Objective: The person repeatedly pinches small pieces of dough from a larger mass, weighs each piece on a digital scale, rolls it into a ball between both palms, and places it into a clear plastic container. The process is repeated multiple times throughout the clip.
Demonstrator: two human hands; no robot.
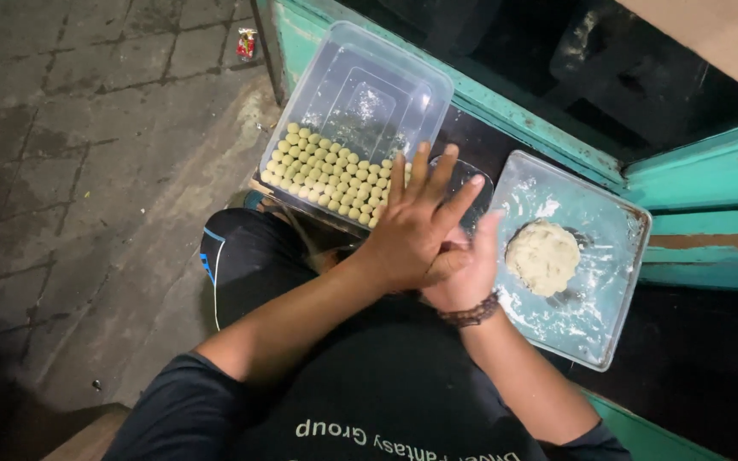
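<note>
Dough balls (332,177), small, pale and round, fill the near part of one clear plastic container (386,64) in tidy rows; we count several dozen, too tightly packed for an exact figure, while the far part of the container floor is bare. One lump of dough (542,256) lies on the single floured metal tray (621,299) just to the right of the container, so we judge that a good share of the rolling is done and a fair portion of dough is left to be shaped. Both hands meet between container and tray, above the person's lap: our left hand (416,230) lies flat on top, fingers stretched and slightly fanned, pressed palm to palm against our right hand (471,273), which is turned upward beneath it and wears one beaded bracelet (471,314) at the wrist. Neither hand is clenched; whether a piece of dough sits between the palms we cannot tell, since the upper hand covers the gap. Container and tray rest on a dark surface (711,358) edged with a teal painted frame (702,171).
</note>
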